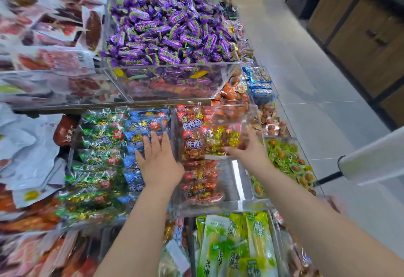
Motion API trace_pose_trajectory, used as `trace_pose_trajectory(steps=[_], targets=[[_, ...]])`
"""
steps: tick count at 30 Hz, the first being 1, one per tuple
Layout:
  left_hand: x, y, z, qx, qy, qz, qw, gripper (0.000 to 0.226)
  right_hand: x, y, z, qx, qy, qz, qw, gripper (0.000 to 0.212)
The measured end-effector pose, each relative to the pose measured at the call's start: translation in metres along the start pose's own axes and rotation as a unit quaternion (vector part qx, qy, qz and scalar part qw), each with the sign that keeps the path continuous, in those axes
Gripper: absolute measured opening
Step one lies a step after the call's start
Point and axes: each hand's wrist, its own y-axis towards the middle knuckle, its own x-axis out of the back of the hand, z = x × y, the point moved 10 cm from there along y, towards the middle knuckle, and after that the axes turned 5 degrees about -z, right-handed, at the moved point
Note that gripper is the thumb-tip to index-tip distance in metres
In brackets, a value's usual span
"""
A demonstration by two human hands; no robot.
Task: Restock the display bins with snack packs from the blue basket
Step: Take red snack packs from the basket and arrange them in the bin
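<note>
Here, a grey tiled floor runs along the right of a tiered display. On the upper tier, the candy bin, clear-walled, is heaped with purple candies. Below it, a wide bin holds green packs and blue packs side by side. The red bin next to it on the right holds red packs. Over that bin's far right part, the right hand grips a clear box, thumb along its near bottom edge and fingers up its right side. Yellow and red packs show blurred inside the box. The left hand lies palm down on the blue packs, fingers straight and slightly spread, holding nothing, just beside the wall between the two lower bins.
</note>
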Motion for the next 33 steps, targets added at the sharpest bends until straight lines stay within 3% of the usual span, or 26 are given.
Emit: trace_pose_trajectory(steps=[3, 5, 7, 11, 14, 20, 23, 25, 29, 31, 33], targets=[[0.000, 0.000, 0.001, -0.004, -0.009, -0.009, 1.000, 0.088, -0.013, 0.004, 0.001, 0.024, -0.118, 0.018, 0.993, 0.104], [0.000, -0.001, 0.001, -0.004, -0.012, -0.010, 1.000, 0.087, -0.016, 0.005, 0.013, 0.080, -0.152, 0.009, 0.985, 0.119], [0.001, -0.001, 0.001, -0.005, -0.011, -0.015, 1.000, 0.086, -0.019, 0.005, 0.024, 0.150, -0.199, 0.004, 0.969, 0.108], [0.000, 0.000, 0.001, -0.008, -0.008, -0.022, 1.000, 0.084, -0.023, 0.011, 0.035, 0.208, -0.326, 0.042, 0.921, 0.043], [0.000, 0.000, 0.001, -0.008, -0.007, -0.023, 1.000, 0.084, -0.008, 0.017, 0.043, 0.222, -0.377, 0.066, 0.897, 0.029], [-0.001, 0.000, 0.001, -0.008, -0.005, -0.023, 1.000, 0.084, 0.055, 0.032, 0.057, 0.145, -0.374, -0.004, 0.916, 0.032], [-0.001, -0.001, 0.001, -0.004, 0.003, -0.019, 1.000, 0.084, 0.051, 0.037, 0.065, 0.150, -0.472, -0.014, 0.869, 0.027], [0.000, -0.001, 0.001, -0.003, 0.003, -0.019, 1.000, 0.085, 0.026, 0.037, 0.060, 0.143, -0.536, 0.028, 0.831, 0.017], [0.002, -0.002, 0.000, -0.007, -0.002, -0.021, 1.000, 0.085, -0.020, 0.039, 0.043, 0.119, -0.558, 0.109, 0.814, 0.004], [0.003, -0.002, 0.000, -0.008, -0.011, -0.018, 1.000, 0.086, -0.020, 0.043, 0.042, 0.096, -0.535, 0.100, 0.833, 0.010], [0.007, -0.003, -0.002, -0.018, -0.037, -0.024, 0.999, 0.089, -0.006, 0.047, 0.044, 0.040, -0.427, 0.089, 0.899, 0.025]])
